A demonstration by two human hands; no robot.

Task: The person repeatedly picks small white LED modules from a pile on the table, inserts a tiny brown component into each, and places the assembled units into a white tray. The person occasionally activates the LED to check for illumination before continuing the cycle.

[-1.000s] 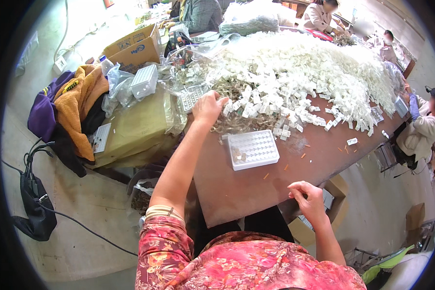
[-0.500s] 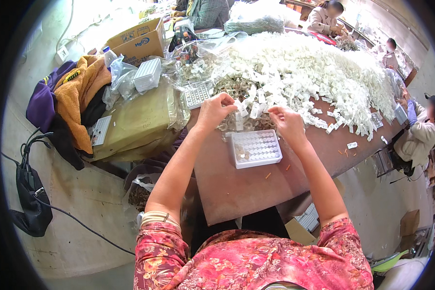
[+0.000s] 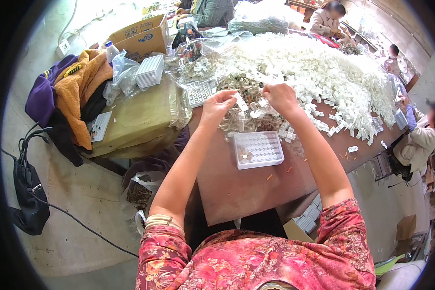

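Over the brown table (image 3: pixel 237 188) my left hand (image 3: pixel 217 106) pinches a white piece (image 3: pixel 241 103); whether my right hand (image 3: pixel 281 96) grips, I can't tell; seemingly mid-pick, steadiness needed next

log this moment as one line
left hand: pinching white piece | right hand: over pile, grip unclear | tray: on table, nearer the body than both hands

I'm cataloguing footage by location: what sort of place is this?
Probably a sorting or assembly workshop: a huge heap of white pieces on a brown table, a white tray near the heap, and another person in beige at the right.
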